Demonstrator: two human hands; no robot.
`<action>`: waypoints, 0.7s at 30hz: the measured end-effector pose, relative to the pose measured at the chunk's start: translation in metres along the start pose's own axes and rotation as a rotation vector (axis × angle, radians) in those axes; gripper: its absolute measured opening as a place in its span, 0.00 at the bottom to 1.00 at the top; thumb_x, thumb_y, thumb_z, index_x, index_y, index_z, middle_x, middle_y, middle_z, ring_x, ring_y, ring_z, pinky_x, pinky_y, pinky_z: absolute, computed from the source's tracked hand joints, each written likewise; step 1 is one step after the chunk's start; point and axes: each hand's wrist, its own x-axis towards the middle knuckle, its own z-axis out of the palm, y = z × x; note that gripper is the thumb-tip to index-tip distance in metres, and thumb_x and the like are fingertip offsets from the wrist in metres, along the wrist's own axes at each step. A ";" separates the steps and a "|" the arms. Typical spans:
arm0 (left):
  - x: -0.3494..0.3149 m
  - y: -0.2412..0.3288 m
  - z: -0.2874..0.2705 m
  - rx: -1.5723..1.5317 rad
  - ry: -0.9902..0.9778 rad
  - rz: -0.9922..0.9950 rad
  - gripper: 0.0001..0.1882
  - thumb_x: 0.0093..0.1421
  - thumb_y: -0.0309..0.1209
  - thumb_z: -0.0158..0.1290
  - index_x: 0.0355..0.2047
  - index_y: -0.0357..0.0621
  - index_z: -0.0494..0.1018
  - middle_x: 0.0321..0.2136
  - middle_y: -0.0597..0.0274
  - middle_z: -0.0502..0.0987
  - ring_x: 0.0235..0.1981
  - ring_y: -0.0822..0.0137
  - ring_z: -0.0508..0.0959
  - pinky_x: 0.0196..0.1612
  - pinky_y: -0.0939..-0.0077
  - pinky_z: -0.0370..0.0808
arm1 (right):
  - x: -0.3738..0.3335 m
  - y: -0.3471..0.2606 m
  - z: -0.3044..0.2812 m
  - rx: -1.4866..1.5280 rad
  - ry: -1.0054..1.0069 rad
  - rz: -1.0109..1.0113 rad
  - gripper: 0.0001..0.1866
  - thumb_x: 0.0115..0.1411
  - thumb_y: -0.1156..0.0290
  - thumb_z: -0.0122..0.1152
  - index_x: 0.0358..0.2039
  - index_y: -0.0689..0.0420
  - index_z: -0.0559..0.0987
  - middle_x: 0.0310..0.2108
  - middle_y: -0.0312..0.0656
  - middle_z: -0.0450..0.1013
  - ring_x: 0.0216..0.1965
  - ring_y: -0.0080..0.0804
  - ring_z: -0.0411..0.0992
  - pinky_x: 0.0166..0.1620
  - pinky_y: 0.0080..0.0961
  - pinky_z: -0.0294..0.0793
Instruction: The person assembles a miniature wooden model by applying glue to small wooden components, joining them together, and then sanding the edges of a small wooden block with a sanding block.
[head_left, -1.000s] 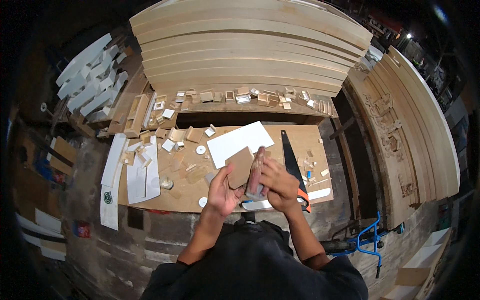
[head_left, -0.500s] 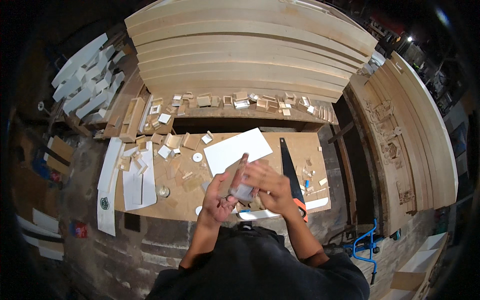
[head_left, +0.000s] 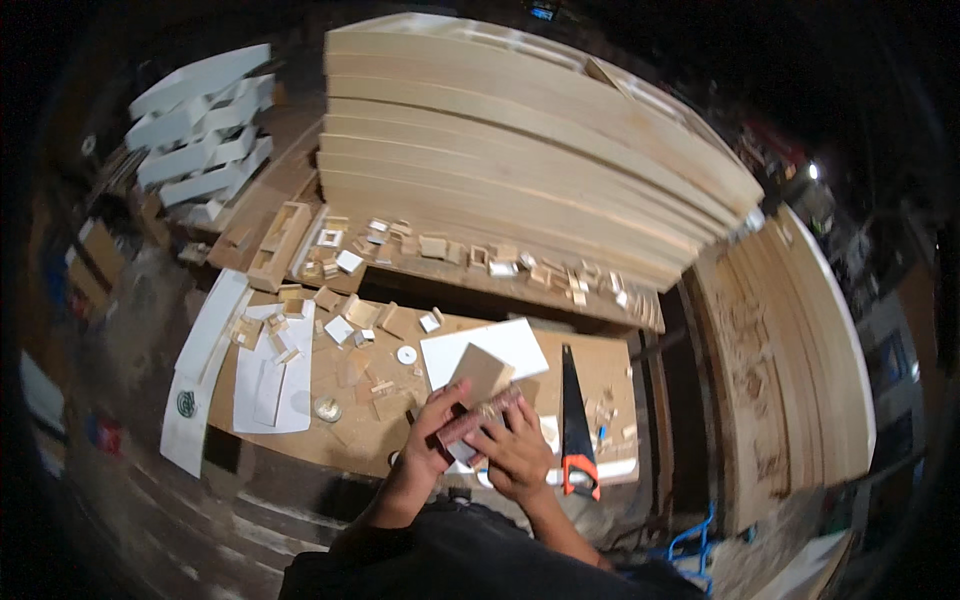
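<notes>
In my left hand point(head_left: 432, 428) I hold a small light-brown wooden piece point(head_left: 482, 374) with a flat face, tilted up over the bench. A reddish-brown strip point(head_left: 470, 424), which looks like folded sandpaper, lies across its near side. My right hand point(head_left: 520, 452) is closed over that strip, its fingers bent against it. What is beneath the right fingers is partly hidden. Beyond my hands a white rectangular board point(head_left: 515, 345) lies flat on the brown bench top point(head_left: 345, 440). To the right of my right hand is a handsaw point(head_left: 575, 410) with a black blade and orange handle.
Several small wooden boxes point(head_left: 350, 318) and offcuts lie at the bench's left. More stand on the shelf behind, before a tall stack of pale boards point(head_left: 520, 140). White sheets point(head_left: 275, 385) and a small glass jar point(head_left: 327, 408) are at left. Small scraps point(head_left: 603, 420) lie beyond the saw.
The view has turned and shifted. The wooden piece shows more of its flat face now, and the reddish-brown strip has tipped from upright to slanting across it. My right hand has come lower over it.
</notes>
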 end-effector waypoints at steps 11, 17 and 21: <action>-0.040 0.085 -0.034 0.303 -0.081 0.141 0.31 0.53 0.29 0.57 0.59 0.34 0.68 0.49 0.52 0.78 0.48 0.62 0.81 0.54 0.67 0.78 | 0.046 -0.041 0.015 0.135 0.178 0.129 0.20 0.45 0.85 0.56 0.40 0.60 0.84 0.43 0.53 0.81 0.55 0.58 0.76 0.65 0.57 0.63; -0.061 0.094 -0.040 0.429 0.002 0.141 0.25 0.56 0.27 0.58 0.54 0.31 0.71 0.45 0.56 0.80 0.43 0.67 0.82 0.48 0.71 0.79 | 0.036 -0.035 0.084 0.122 0.184 0.080 0.24 0.46 0.87 0.56 0.44 0.58 0.85 0.50 0.53 0.80 0.59 0.57 0.74 0.66 0.55 0.62; -0.075 0.108 -0.079 0.469 0.108 0.153 0.21 0.59 0.27 0.56 0.52 0.33 0.73 0.44 0.59 0.80 0.42 0.69 0.81 0.44 0.72 0.80 | 0.031 -0.037 0.112 0.211 0.095 0.231 0.24 0.50 0.93 0.55 0.47 0.60 0.82 0.53 0.55 0.78 0.60 0.55 0.73 0.66 0.54 0.64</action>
